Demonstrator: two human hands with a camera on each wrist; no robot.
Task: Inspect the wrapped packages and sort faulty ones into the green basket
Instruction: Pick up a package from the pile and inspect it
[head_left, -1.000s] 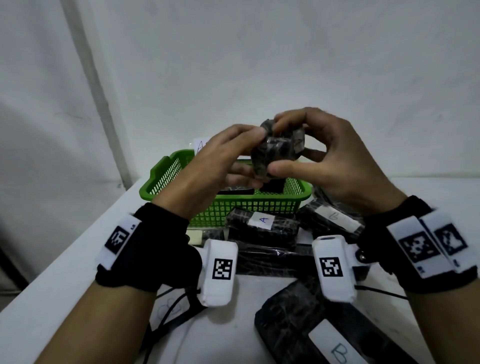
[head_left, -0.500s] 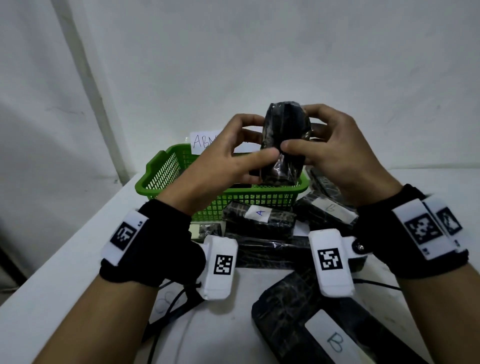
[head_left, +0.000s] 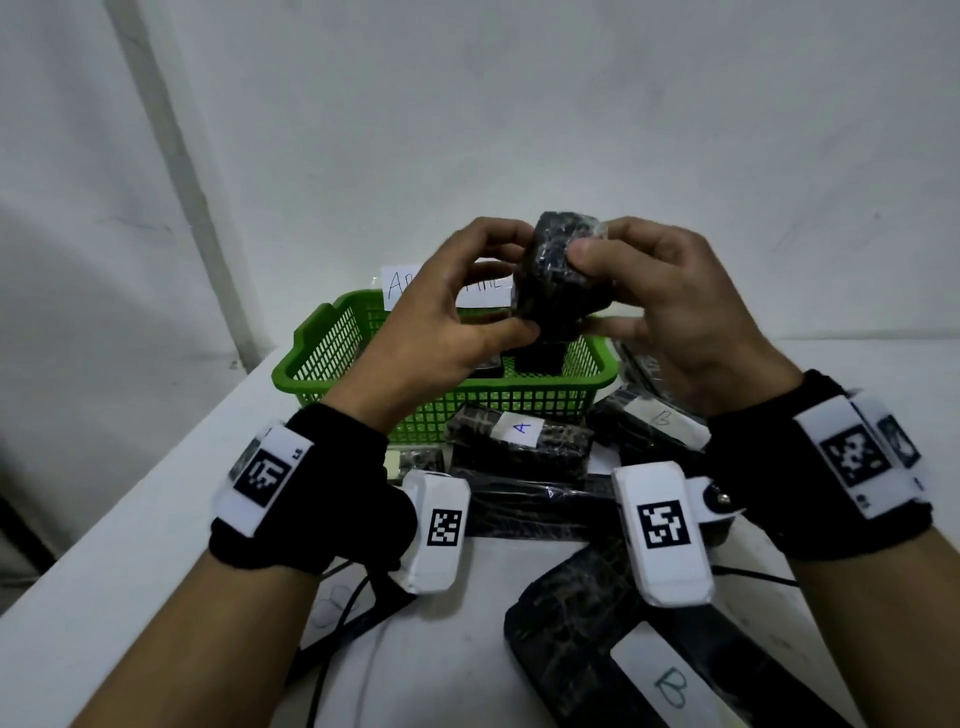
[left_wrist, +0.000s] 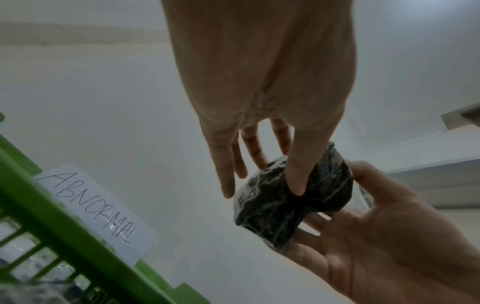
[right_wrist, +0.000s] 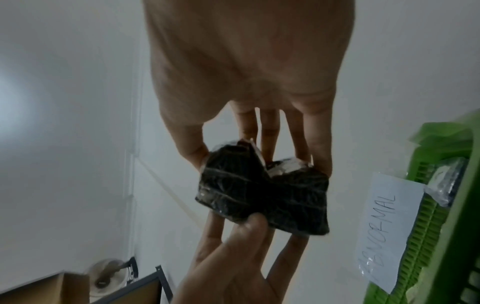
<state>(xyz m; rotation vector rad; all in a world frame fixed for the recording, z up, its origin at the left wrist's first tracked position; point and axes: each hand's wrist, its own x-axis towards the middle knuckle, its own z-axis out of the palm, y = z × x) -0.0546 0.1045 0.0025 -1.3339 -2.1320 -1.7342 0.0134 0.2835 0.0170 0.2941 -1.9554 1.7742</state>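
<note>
Fingers (head_left: 493, 244) of left hand (head_left: 441, 332) curled round a small black wrapped package (head_left: 558, 280), thumb under its lower edge, fingertips on its far side. Right hand (head_left: 675, 317) gripping the same package from the other side, thumb pressed on the near upper face, other fingers hooked behind. Package held up in the air between both hands, above the green basket (head_left: 332, 353) and clear of it, roughly upright. Clear film glinting over the dark contents; in the right wrist view a loose flap of wrap standing up at one end (right_wrist: 250, 147).

Basket standing at the far end of the white table (head_left: 104, 571), against the wall, a dark package (head_left: 540, 356) or two lying inside. White paper sign (left_wrist: 96, 214) reading "ABNORMAL" fixed on its far rim.

Just in front of the basket, more black wrapped packages on the table: one with a white label marked A (head_left: 519, 428), another to its right marked B (head_left: 660, 421), a large one nearest the camera also marked B (head_left: 670, 686). Black wristbands with white coded tags on both wrists, dark cable (head_left: 358, 613) trailing over the table beneath the left one.
</note>
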